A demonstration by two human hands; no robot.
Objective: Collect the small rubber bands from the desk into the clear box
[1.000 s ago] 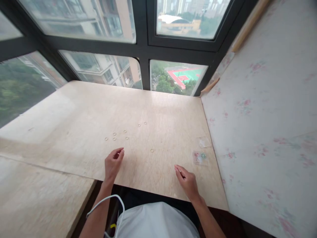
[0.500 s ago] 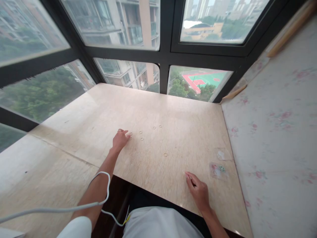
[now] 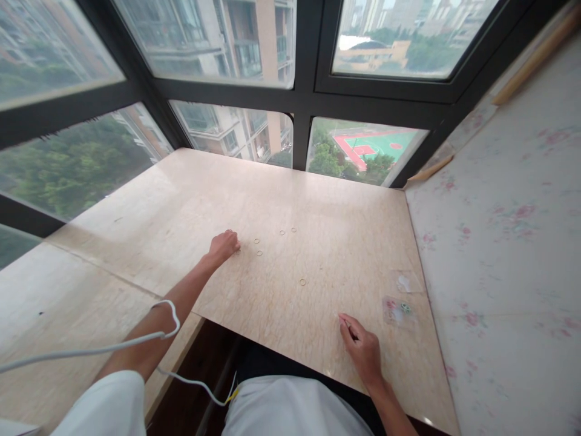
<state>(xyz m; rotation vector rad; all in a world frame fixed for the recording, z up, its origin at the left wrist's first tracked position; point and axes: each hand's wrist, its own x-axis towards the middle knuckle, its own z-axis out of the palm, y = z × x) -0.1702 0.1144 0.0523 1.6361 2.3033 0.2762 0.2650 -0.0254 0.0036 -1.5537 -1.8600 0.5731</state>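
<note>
The left hand (image 3: 224, 243) is down at the pale tabletop (image 3: 354, 236), its fingers curled close together beside the loose rings; the tips are partly hidden, so I cannot tell how wide they are parted or whether they have hold of anything; the right hand (image 3: 362, 346) is over the near part of the table, thumb and index tips brought together with hardly any gap, though I cannot tell if something small is pinched there; for rings lying this flat, I judge it best to press lightly on 1 rim, tip the ring up and close 2 fingertips gently on it, without sweeping its neighbours; the white cable (image 3: 113, 346) by the left forearm ought to be kept off them; 5 rings show plainly: 2 just beside the left hand (image 3: 256, 241) (image 3: 259, 253), 2 near each other towards the window (image 3: 282, 232) (image 3: 293, 230) and 1 alone between the hands (image 3: 302, 282); to the right there is 1 clear box (image 3: 399, 312) of small coloured pieces, too small to count, and 1 clear flat piece (image 3: 405, 283) just beyond it.
</note>
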